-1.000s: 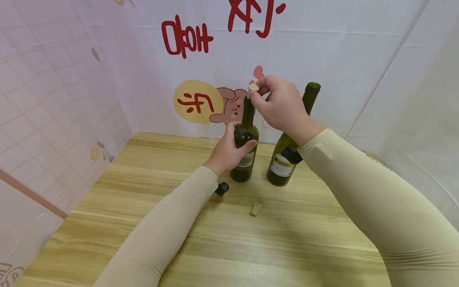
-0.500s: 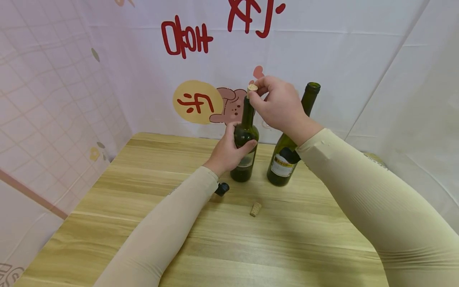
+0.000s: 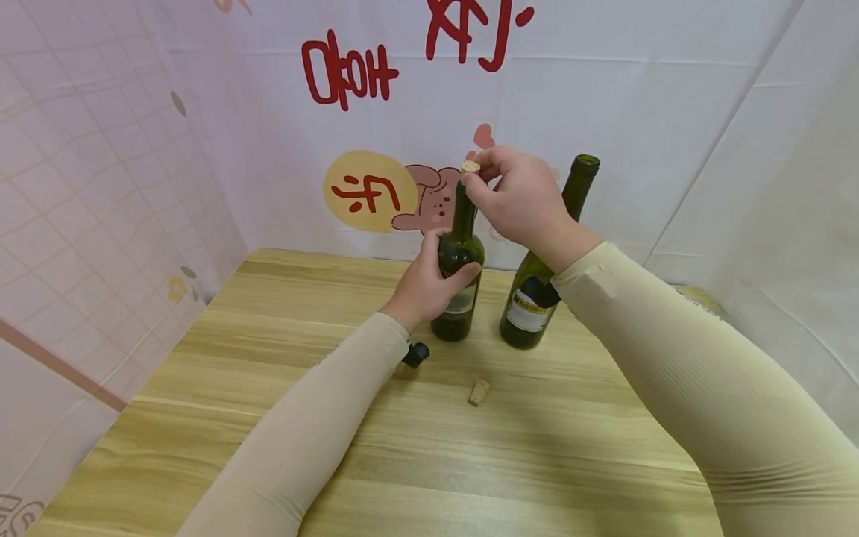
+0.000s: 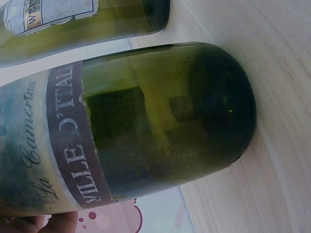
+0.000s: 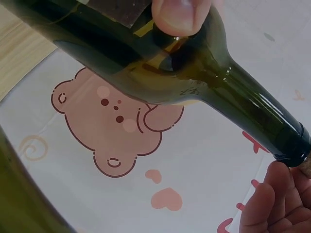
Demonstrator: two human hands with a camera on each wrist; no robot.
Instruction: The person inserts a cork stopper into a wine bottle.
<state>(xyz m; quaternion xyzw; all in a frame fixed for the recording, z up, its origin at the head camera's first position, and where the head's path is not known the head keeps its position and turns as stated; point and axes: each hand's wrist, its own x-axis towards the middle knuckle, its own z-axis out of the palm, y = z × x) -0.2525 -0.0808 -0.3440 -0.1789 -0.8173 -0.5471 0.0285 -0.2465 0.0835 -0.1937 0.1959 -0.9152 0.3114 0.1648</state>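
A dark green wine bottle (image 3: pixel 463 224) stands upright on the wooden table, and my left hand (image 3: pixel 432 280) grips it round the shoulder. At the mouth of that bottle, my right hand (image 3: pixel 520 194) pinches a cork (image 3: pixel 470 167) between thumb and fingers. The cork's lower end meets the rim, and its top shows above the fingertips. In the right wrist view the cork (image 5: pixel 306 166) is at the edge, against the bottle's lip, with fingertips close by. The left wrist view shows the bottle's lower body (image 4: pixel 170 116) and its label, base on the table.
A second green wine bottle (image 3: pixel 526 317), uncorked, stands to the right, partly behind my right forearm. Another cork (image 3: pixel 479 392) lies on the table (image 3: pixel 496 470) in front of the bottles. A printed cloth wall (image 3: pixel 570 89) rises behind the table's back edge.
The right hand and its cork have shifted slightly left and down, so less of the cork shows above the bottle's mouth. The left hand and the gripped bottle stay in place.
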